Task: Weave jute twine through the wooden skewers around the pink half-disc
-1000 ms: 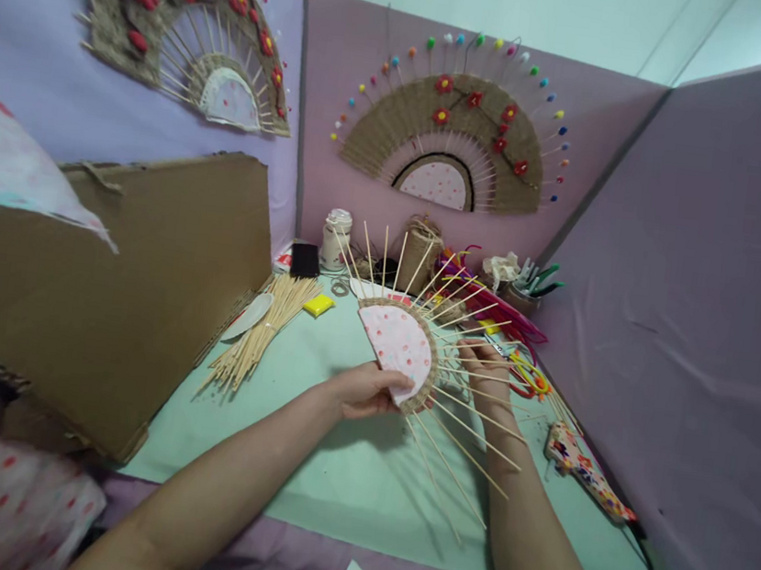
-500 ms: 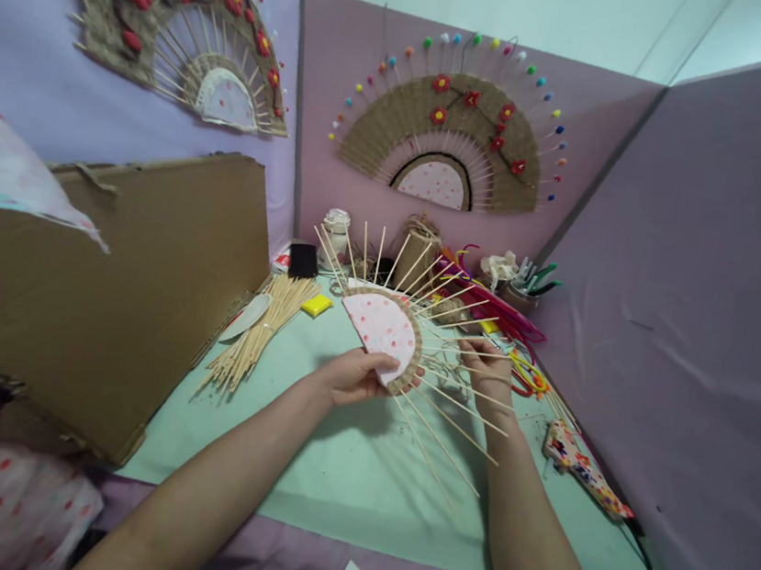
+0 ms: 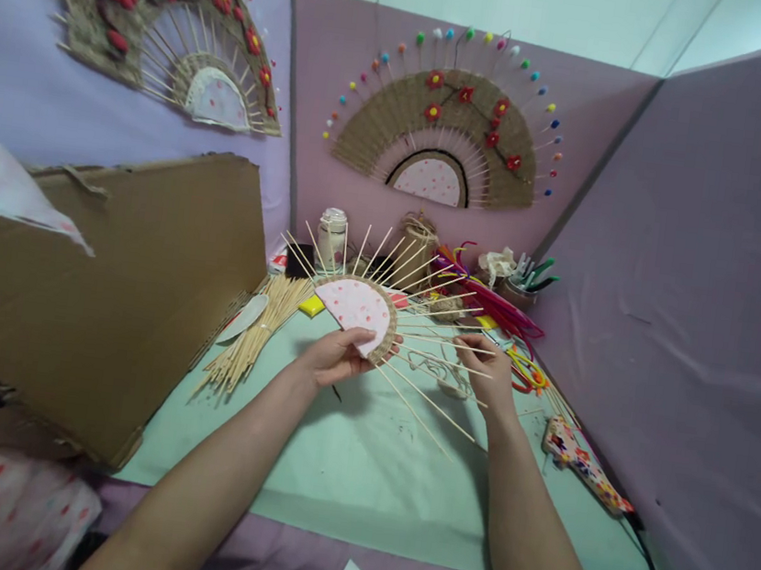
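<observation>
A half-round fan base (image 3: 358, 305) with pink-spotted white cloth and a twine-wrapped curved rim is held up above the table. Long thin wooden sticks fan out from its rim. My left hand (image 3: 342, 356) grips its lower corner, thumb on the cloth and fingers behind. To the right, among the stick ends, is my right hand (image 3: 487, 367), its thumb and fingertips pinched together; what lies between them is too small to make out. Loose loops of twine (image 3: 456, 378) show behind the sticks, between the fan base and my right hand.
A bundle of sticks (image 3: 256, 334) lies left, beside a cardboard sheet (image 3: 103, 288). A flower-patterned glue gun (image 3: 584, 463) rests at right. Behind are a jar (image 3: 332, 237), a twine roll (image 3: 416, 248), pink pipe cleaners (image 3: 490, 294) and a tool pot (image 3: 520, 291). Finished fans (image 3: 365, 126) hang behind.
My left hand has moved the fan base left and slightly up, turning it a little. My right hand stays pinched at nearly the same spot by the stick ends. The view has shifted slightly.
</observation>
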Action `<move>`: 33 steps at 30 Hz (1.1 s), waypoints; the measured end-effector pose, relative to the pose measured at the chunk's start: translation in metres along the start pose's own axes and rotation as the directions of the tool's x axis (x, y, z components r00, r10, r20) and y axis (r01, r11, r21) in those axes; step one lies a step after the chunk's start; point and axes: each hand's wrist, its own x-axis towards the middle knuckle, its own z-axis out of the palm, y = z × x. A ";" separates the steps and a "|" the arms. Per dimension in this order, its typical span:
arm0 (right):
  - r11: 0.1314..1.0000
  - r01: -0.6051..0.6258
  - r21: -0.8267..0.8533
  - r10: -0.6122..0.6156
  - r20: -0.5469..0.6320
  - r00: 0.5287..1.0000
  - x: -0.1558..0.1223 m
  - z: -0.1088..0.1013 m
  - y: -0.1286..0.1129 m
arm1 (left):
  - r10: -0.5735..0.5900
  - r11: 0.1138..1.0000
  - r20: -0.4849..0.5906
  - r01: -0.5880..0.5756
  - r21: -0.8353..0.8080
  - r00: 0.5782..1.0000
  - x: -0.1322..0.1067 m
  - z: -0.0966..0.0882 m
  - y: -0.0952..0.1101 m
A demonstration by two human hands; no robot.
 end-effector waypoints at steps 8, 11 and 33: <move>0.999 0.031 0.029 -0.031 -0.008 0.999 -0.003 0.002 -0.005 | 0.042 0.998 -0.073 -0.045 -0.033 0.996 0.000 -0.003 0.006; 0.998 0.031 0.060 -0.029 -0.032 0.999 -0.003 0.001 -0.004 | 0.032 0.999 -0.065 -0.034 -0.034 0.997 0.000 -0.003 0.006; 0.960 0.217 0.180 -0.219 -0.004 0.976 -0.002 -0.016 -0.007 | 0.163 0.984 -0.292 -0.176 -0.020 0.943 0.009 -0.012 0.011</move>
